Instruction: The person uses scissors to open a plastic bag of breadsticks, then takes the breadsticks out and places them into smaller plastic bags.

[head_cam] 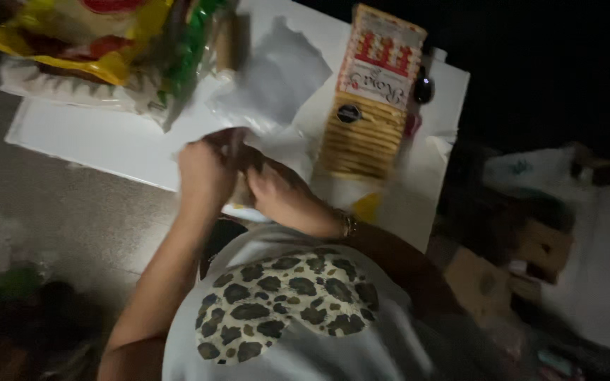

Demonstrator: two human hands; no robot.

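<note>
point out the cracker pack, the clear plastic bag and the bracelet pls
cracker pack (pixel 366 116): head view, on the clear middle where the stacked crackers show.
clear plastic bag (pixel 277 77): head view, on its crumpled middle, lying on the white table.
bracelet (pixel 348 224): head view, on the band at the right wrist.

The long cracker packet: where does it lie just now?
In the head view, the cracker packet lies on the white table, right of both hands, beside crumpled clear wrapping.

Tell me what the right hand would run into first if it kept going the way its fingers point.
The right hand points up and left, toward the left hand, with a small brownish item gripped between them. It would likely meet that item at once, though blur hides the exact contact.
</note>
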